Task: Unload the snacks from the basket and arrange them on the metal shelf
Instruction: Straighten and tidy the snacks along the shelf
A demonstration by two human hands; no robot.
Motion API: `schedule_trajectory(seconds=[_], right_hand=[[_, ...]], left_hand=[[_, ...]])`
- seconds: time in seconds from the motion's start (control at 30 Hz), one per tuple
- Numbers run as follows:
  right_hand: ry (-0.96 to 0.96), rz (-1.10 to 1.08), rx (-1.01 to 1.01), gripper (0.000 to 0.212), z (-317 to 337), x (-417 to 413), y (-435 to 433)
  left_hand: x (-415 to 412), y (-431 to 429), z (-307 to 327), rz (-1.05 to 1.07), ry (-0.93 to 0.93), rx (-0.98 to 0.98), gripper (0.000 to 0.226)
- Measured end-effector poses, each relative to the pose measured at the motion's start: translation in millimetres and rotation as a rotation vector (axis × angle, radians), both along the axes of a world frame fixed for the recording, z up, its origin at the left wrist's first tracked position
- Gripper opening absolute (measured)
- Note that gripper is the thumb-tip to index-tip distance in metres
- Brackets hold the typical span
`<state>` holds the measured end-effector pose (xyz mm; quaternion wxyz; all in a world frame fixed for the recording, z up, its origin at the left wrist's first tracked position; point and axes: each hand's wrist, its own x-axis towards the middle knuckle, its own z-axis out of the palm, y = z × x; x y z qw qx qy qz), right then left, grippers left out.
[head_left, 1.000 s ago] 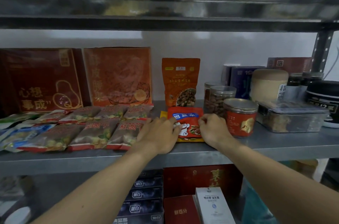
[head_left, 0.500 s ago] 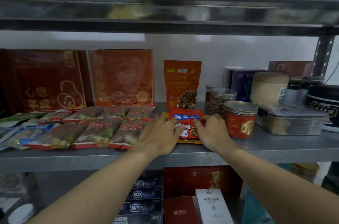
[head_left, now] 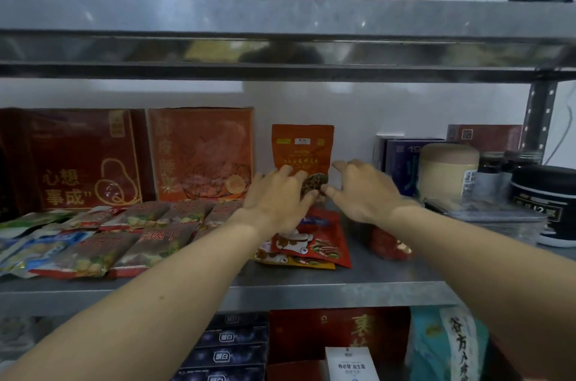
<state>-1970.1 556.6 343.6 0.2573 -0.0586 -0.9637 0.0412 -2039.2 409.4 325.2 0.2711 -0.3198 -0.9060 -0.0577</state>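
Observation:
An orange stand-up pouch (head_left: 302,143) with a round window stands at the back of the metal shelf (head_left: 311,290). My left hand (head_left: 277,193) lies with its fingers on the pouch's lower front. My right hand (head_left: 364,190) pinches the pouch's lower right edge between thumb and forefinger. In front of the pouch a red snack packet (head_left: 314,240) lies flat on a yellow packet (head_left: 293,260). No basket is in view.
Rows of flat snack packets (head_left: 149,243) fill the shelf's left, with two red boxes (head_left: 78,162) behind. To the right are a red tin (head_left: 389,245), cream jar (head_left: 445,168), clear container (head_left: 498,218) and black tub (head_left: 545,193). An upper shelf (head_left: 280,22) holds bottles.
Both hands have left the red packet and moved back and up to the orange pouch. The view has tilted up, and the top shelf's bottles now show.

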Motion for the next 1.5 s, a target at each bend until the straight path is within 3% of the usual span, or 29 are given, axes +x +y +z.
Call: schedule_trajectory(seconds=[0.23,0.4,0.53,0.7,0.8,1.0,1.1,1.17,1.5], right_hand=[[-0.100,-0.071,0.240,0.062,6.6,-19.5,33.6],[-0.120,-0.092,0.269,0.068,6.8,-39.9,45.5],[-0.135,-0.148,0.174,0.069,14.1,-60.0,58.1],[-0.123,-0.171,-0.182,0.067,24.8,-85.6,74.2],[-0.168,-0.201,-0.279,0.064,31.2,-102.8,84.1],[-0.276,-0.229,-0.420,0.054,32.6,-123.8,108.1],[-0.283,-0.206,-0.526,0.037,26.7,-131.5,121.7],[-0.268,-0.201,-0.557,0.030,25.6,-132.7,125.2],[-0.295,-0.157,-0.508,0.039,26.8,-135.3,120.4]], left_hand=[[-14.0,23.8,6.2,0.055,0.053,-0.047,0.052],[-39.8,34.2,5.9,0.052,0.088,-0.059,0.053],[-65.9,47.4,13.1,-0.004,0.051,-0.076,0.052],[-99.6,69.5,21.2,-0.177,-0.079,-0.034,0.049],[-114.3,82.1,25.9,-0.273,-0.133,-0.047,0.051],[-140.4,109.2,27.4,-0.333,-0.204,-0.045,0.049],[-149.4,118.7,24.3,-0.417,-0.286,-0.074,0.046],[-153.9,122.7,22.6,-0.459,-0.313,-0.089,0.043],[-162.0,119.3,22.8,-0.441,-0.276,-0.044,0.036]])
